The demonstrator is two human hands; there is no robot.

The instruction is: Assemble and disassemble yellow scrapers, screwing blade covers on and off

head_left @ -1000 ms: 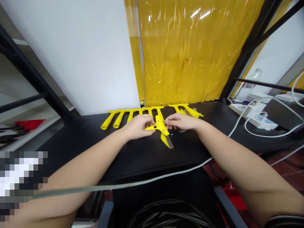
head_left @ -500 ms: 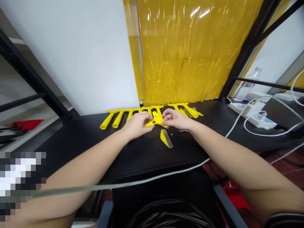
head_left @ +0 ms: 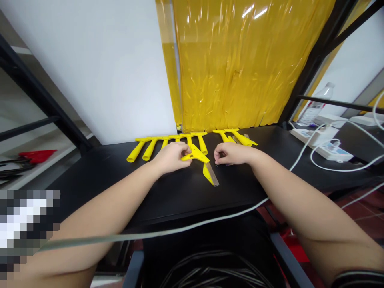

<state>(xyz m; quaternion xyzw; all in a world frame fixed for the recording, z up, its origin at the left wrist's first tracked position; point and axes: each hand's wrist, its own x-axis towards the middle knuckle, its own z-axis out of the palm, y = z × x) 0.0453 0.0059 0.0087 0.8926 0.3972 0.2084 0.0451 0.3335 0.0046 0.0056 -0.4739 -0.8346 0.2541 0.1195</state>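
Note:
My left hand (head_left: 174,155) is closed around the narrow end of a yellow plastic scraper handle (head_left: 196,154), keeping its wide forked end up off the black table. Just below that end lies a yellow blade holder (head_left: 207,174) with a metal blade (head_left: 213,176) along its edge. To the right, my right hand (head_left: 234,153) is lowered to the tabletop with thumb and forefinger pinched together. A tiny shiny piece (head_left: 216,165) shows under those fingertips, too small to name. What the pinch holds is hidden.
Several yellow handles (head_left: 149,151) stand in a row along the back of the black table (head_left: 180,196). More yellow parts (head_left: 242,138) lie behind my right hand. A white cable (head_left: 204,222) crosses in front of me; power strips (head_left: 328,150) and a bottle (head_left: 318,105) are at right.
My right hand has let go of the yellow scraper handle and moved right and down to the table by the tiny shiny piece. My left hand still holds the handle.

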